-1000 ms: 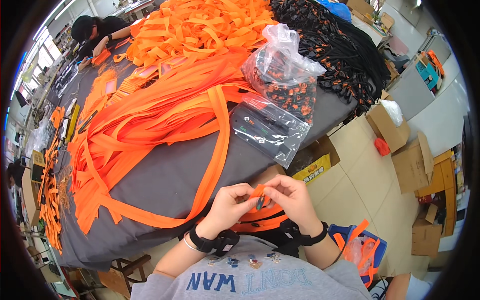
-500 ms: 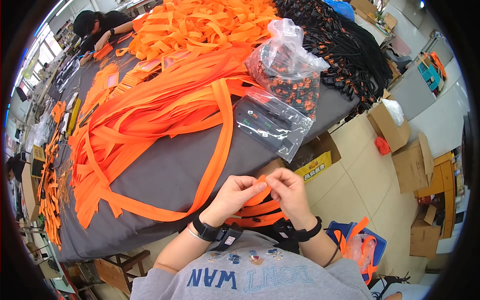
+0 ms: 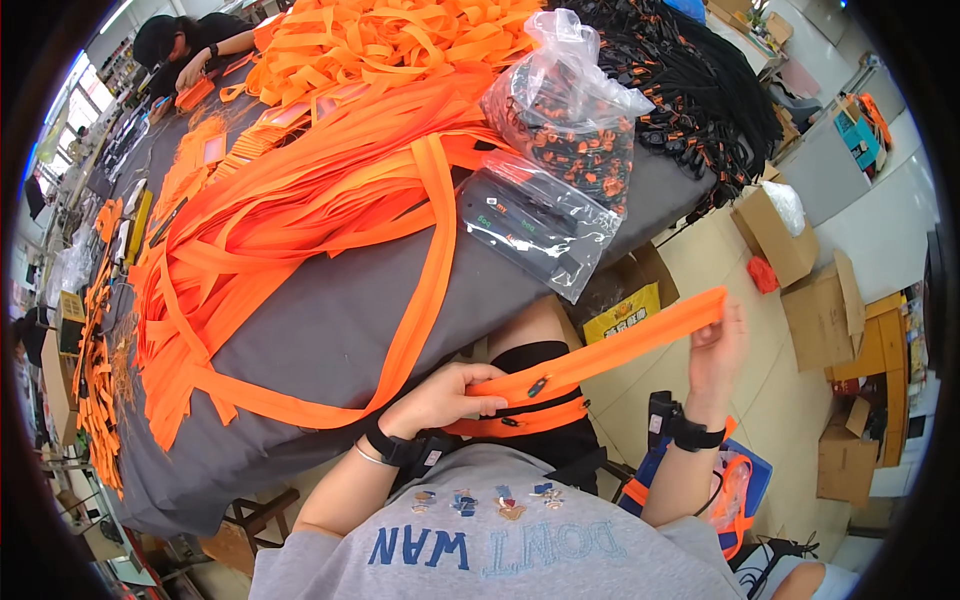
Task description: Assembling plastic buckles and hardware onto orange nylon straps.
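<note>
An orange zipper [image 3: 630, 342] is stretched out between my two hands over my lap, rising toward the right. My left hand [image 3: 440, 399] pinches it at its lower left part, close to a black slider [image 3: 538, 386]. The upper right end is gripped by the fingers of my right hand [image 3: 718, 352], held out over the floor. Beneath it, another orange zipper strip [image 3: 530, 421] with black sliders lies across my dark-clothed lap. One long orange zipper strip [image 3: 432, 270] loops off the heap on the table, passing close to my left hand.
The grey-covered table [image 3: 345, 320] carries heaps of orange zipper strips [image 3: 300, 215], black cords with clips [image 3: 690, 100], a clear bag of small parts [image 3: 570, 130] and a flat plastic packet [image 3: 540, 225]. A blue bin [image 3: 757, 480] stands right, cardboard boxes [image 3: 815, 310] beyond. A co-worker [image 3: 185, 55] sits far left.
My hands were close together on a small orange piece. Now my right hand has swung out to the right, drawing the zipper out straight; my left hand has shifted slightly left and down.
</note>
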Demonstrator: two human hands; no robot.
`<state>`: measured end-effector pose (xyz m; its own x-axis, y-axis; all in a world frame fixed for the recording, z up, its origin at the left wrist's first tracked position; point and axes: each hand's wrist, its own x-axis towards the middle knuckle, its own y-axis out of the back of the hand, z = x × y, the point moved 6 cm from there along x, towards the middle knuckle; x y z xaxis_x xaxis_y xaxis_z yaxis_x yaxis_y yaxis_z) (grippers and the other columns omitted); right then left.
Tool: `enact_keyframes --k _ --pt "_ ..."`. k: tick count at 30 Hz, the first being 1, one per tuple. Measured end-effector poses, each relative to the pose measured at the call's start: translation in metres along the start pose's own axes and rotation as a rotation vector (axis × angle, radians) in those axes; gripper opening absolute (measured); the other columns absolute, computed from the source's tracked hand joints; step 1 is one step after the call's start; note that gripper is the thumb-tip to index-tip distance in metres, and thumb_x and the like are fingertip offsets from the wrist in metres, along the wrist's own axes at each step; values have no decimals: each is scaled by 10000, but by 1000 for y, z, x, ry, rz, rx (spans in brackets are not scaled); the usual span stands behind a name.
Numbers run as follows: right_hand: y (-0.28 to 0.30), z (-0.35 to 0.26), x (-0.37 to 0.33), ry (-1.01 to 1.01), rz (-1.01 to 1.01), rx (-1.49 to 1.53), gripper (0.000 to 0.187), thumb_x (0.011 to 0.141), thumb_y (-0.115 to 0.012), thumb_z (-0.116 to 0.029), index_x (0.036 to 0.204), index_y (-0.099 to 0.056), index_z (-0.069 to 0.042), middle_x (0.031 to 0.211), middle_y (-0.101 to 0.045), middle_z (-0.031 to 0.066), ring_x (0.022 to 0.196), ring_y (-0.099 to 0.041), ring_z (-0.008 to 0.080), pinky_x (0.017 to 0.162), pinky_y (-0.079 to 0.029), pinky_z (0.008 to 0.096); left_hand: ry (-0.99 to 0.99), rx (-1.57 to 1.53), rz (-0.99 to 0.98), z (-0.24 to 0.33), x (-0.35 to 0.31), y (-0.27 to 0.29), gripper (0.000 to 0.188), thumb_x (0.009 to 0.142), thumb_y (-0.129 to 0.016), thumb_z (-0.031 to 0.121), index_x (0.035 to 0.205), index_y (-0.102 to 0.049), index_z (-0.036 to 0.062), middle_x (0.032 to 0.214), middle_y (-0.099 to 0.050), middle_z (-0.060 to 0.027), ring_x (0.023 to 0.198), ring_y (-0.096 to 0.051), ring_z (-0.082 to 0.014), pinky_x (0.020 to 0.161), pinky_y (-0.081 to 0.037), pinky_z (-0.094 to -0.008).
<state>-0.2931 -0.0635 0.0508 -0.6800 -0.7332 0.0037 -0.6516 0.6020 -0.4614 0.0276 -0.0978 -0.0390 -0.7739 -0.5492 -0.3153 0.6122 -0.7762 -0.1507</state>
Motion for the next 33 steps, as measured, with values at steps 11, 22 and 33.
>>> enact_keyframes --k 11,22,33 --pt "123 -96 41 355 359 58 206 951 -532 -247 827 -539 -81 602 -437 -41 519 -368 51 506 -333 206 162 316 121 25 -56 22 206 834 -667 116 999 -628 -1 725 -599 -28 639 -535 -81 584 -443 -234" --pt "243 37 10 -145 78 -1649 255 853 -622 -208 1006 -597 -5 720 -597 49 663 -590 116 584 -472 239 317 897 434 -35 -56 53 476 835 -614 254 1242 -509 32 1078 -610 -231 1032 -586 -357 871 -466 -391" --pt "-199 45 -70 197 -1079 -800 217 843 -624 -91 1045 -607 -14 885 -606 92 776 -620 160 685 -491 272 47 790 -36 -112 11 -14 414 816 -630 170 1182 -545 -3 1142 -576 -208 1068 -554 -347 926 -431 -400"
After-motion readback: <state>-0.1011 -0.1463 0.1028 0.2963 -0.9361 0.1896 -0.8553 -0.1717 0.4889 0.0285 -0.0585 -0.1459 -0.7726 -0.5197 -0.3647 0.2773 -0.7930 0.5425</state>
